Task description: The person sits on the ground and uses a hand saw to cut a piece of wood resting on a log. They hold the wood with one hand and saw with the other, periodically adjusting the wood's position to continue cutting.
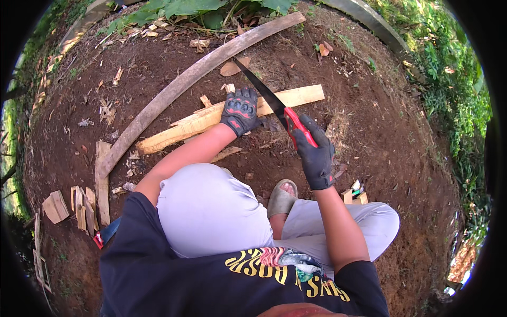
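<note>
A pale wooden beam [198, 126] lies across the dirt in front of me. My left hand [241, 111], in a black glove with red trim, is wrapped over its middle and presses it down. In my right hand [317, 156], gloved the same way, is the red and black handle of a hand saw [264, 92]. The dark blade slants up and left, crossing the beam just right of my left hand. Whether its teeth sit in the wood I cannot tell. Small wood offcuts [205, 101] lie against the beam's far side.
A long weathered board [185, 79] curves across the ground beyond the beam. Several cut wood blocks [55, 206] and a second saw with a blue blade [110, 231] lie at the left. More wood pieces [355, 194] are by my right knee. Green plants [449, 95] grow at the right.
</note>
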{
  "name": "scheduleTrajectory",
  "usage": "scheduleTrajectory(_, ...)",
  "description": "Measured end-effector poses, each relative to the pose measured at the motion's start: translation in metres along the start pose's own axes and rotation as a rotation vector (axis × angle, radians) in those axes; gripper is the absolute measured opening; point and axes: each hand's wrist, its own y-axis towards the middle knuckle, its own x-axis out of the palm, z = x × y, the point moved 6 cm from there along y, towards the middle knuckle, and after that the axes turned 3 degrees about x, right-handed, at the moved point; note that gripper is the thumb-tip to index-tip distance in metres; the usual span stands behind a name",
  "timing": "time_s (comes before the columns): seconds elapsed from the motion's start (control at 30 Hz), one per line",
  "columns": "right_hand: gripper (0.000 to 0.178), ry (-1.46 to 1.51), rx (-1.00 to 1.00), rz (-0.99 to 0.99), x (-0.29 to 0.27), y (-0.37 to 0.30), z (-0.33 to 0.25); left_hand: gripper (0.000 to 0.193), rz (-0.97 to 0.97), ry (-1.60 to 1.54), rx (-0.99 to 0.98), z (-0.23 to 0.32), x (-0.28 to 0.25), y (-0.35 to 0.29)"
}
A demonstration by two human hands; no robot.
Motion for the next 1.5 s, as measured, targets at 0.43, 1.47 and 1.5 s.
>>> scheduleTrajectory(0.43,0.048,-0.006,0.244,-0.033,-0.063,-0.061,0.000,0.091,0.074,-0.085,0.008,-0.005,-0.007,-0.002)
scheduleTrajectory(1.47,0.046,-0.088,0.333,-0.045,-0.094,-0.089,-0.007,0.088,0.026,-0.186,0.041,-0.012,-0.009,0.002)
scheduleTrajectory(1.5,0.045,-0.096,0.287,-0.034,-0.098,-0.093,-0.002,0.086,0.039,-0.196,0.047,-0.011,-0.011,0.002)
